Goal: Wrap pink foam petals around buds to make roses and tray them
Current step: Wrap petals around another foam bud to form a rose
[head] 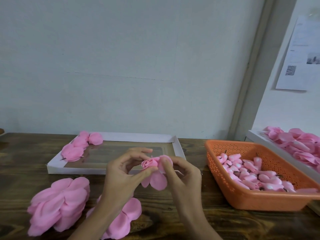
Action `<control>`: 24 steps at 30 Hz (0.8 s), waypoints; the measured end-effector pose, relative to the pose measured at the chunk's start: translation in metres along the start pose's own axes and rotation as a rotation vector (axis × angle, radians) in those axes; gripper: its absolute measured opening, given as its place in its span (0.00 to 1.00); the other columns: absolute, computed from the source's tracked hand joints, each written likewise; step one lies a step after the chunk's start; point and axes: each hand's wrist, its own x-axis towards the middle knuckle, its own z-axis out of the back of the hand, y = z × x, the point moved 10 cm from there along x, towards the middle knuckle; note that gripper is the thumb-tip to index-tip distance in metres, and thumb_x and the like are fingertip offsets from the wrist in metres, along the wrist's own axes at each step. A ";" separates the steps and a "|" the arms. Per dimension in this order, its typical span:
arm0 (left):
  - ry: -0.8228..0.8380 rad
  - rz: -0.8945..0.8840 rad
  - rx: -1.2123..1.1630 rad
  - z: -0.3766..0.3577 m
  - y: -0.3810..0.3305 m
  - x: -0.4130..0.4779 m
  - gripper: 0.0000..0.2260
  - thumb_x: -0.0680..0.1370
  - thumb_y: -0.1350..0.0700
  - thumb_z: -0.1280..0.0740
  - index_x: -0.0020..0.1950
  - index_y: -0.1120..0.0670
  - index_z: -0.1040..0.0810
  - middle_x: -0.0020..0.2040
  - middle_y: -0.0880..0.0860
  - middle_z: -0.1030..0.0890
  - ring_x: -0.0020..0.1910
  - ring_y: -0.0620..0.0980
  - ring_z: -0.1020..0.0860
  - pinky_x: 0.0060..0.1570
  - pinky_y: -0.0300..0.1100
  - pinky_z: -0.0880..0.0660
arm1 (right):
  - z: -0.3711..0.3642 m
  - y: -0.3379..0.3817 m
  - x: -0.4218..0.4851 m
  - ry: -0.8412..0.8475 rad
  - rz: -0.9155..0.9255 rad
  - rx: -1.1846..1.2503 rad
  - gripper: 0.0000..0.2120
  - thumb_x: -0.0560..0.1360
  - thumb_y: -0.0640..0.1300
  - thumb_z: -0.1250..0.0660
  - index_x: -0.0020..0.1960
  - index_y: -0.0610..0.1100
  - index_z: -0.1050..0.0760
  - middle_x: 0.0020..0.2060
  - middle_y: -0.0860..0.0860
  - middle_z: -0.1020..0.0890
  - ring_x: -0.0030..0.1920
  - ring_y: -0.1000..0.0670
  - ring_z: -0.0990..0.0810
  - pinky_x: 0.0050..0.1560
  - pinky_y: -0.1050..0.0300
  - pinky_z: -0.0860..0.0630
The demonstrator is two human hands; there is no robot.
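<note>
The left hand (121,175) pinches the one half-made rose (150,162). Its thumb presses up from under the bloom, and its other fingers arch loosely over the top, slightly spread. The right hand (181,175) meets it from the 3 o'clock side. Its thumb folds an outer petal against the rose and its remaining fingers are curled behind; how tightly they close cannot be told. The rose is held just above the wooden table (173,213), with a few unwrapped petals (156,181) hanging from it at 6 o'clock.

Taking the rose as centre, there are two piles of loose pink petals. The taller pile (57,207) is at 8 o'clock, and the flatter pile (126,217) is at 7 o'clock, partly under the left forearm.

There are two white trays. The near tray (78,170) runs from 9 to 12 o'clock. A small cluster of finished roses (76,149) sits in its far left corner, too bunched to count. The second tray (256,135) is at 2 o'clock, well apart, crowded with more roses (297,144).

One orange basket (259,200) sits at 3 o'clock, between the hands and the second tray. It holds a heap of buds (251,175) too many to count.

One printed sheet (301,54) is on the wall at 1 o'clock.
</note>
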 end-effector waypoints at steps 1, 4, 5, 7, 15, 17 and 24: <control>0.005 -0.001 -0.001 -0.001 0.000 0.000 0.10 0.68 0.56 0.20 0.47 0.49 0.14 0.55 0.51 0.13 0.56 0.56 0.15 0.54 0.49 0.16 | 0.003 -0.004 0.001 -0.022 -0.026 0.011 0.07 0.81 0.49 0.28 0.49 0.56 0.12 0.46 0.55 0.12 0.49 0.50 0.13 0.47 0.48 0.16; 0.044 -0.023 0.014 -0.006 -0.004 -0.001 0.10 0.68 0.54 0.20 0.47 0.47 0.14 0.55 0.50 0.13 0.56 0.57 0.15 0.54 0.48 0.16 | 0.006 -0.014 0.004 -0.048 -0.109 0.061 0.08 0.82 0.47 0.30 0.48 0.54 0.12 0.47 0.54 0.12 0.50 0.48 0.14 0.51 0.36 0.17; 0.064 -0.028 0.033 -0.008 -0.005 -0.001 0.09 0.68 0.53 0.20 0.47 0.46 0.14 0.55 0.49 0.13 0.56 0.56 0.15 0.54 0.47 0.16 | 0.006 -0.014 0.005 -0.039 -0.108 0.059 0.08 0.82 0.46 0.30 0.48 0.54 0.12 0.47 0.53 0.12 0.50 0.48 0.14 0.52 0.37 0.17; 0.095 -0.027 0.069 -0.012 -0.004 -0.002 0.09 0.69 0.51 0.20 0.48 0.44 0.14 0.57 0.47 0.13 0.56 0.55 0.15 0.55 0.46 0.17 | 0.002 -0.005 0.006 -0.001 -0.047 0.033 0.09 0.82 0.44 0.30 0.49 0.54 0.12 0.47 0.53 0.13 0.50 0.50 0.14 0.49 0.47 0.16; 0.096 0.002 0.070 -0.009 -0.004 -0.001 0.09 0.70 0.51 0.19 0.47 0.44 0.15 0.56 0.47 0.13 0.56 0.53 0.14 0.55 0.44 0.17 | -0.008 0.018 0.004 0.120 0.094 0.039 0.08 0.79 0.42 0.26 0.53 0.53 0.13 0.49 0.54 0.12 0.51 0.47 0.13 0.51 0.47 0.15; 0.093 0.012 0.048 -0.010 -0.005 -0.001 0.10 0.68 0.51 0.18 0.46 0.45 0.15 0.51 0.49 0.12 0.52 0.54 0.13 0.53 0.44 0.17 | -0.009 0.017 0.005 0.136 0.051 0.108 0.08 0.78 0.42 0.26 0.52 0.53 0.13 0.48 0.51 0.12 0.50 0.47 0.13 0.51 0.49 0.16; -0.071 0.107 -0.084 0.006 0.007 0.000 0.13 0.64 0.57 0.20 0.46 0.56 0.15 0.43 0.56 0.12 0.45 0.53 0.13 0.45 0.38 0.17 | -0.013 0.010 0.006 0.185 -0.029 0.228 0.11 0.76 0.40 0.24 0.57 0.49 0.16 0.53 0.50 0.12 0.55 0.49 0.14 0.53 0.59 0.18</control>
